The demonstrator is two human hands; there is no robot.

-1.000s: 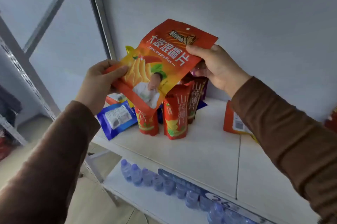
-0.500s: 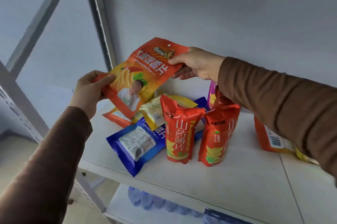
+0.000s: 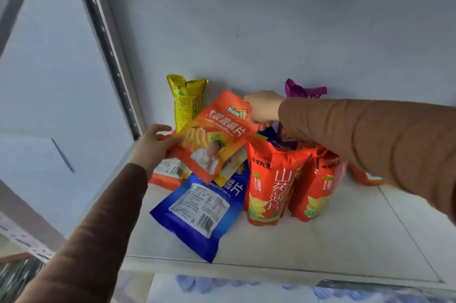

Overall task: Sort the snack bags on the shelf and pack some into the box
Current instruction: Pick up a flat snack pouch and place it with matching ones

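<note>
Between the two sets of fingers hangs a flat orange chip bag (image 3: 217, 135), its long axis running on a slant from the lower corner at the left hand (image 3: 153, 147) up to the top edge at the right hand (image 3: 262, 108). The left fingers (image 3: 161, 129) curl loosely round that lower corner; the right ones are closed in a pinch on the top seam. Just under the held bag lie a blue bag (image 3: 199, 214) flat on the shelf (image 3: 333, 241) and another orange pack (image 3: 165, 174). Beyond the fingers a yellow bag (image 3: 186, 100) stands against the back wall. Right of the blue bag, two red pouches (image 3: 274, 186) stand upright. No box shows, so the sorting step seems under way.
</note>
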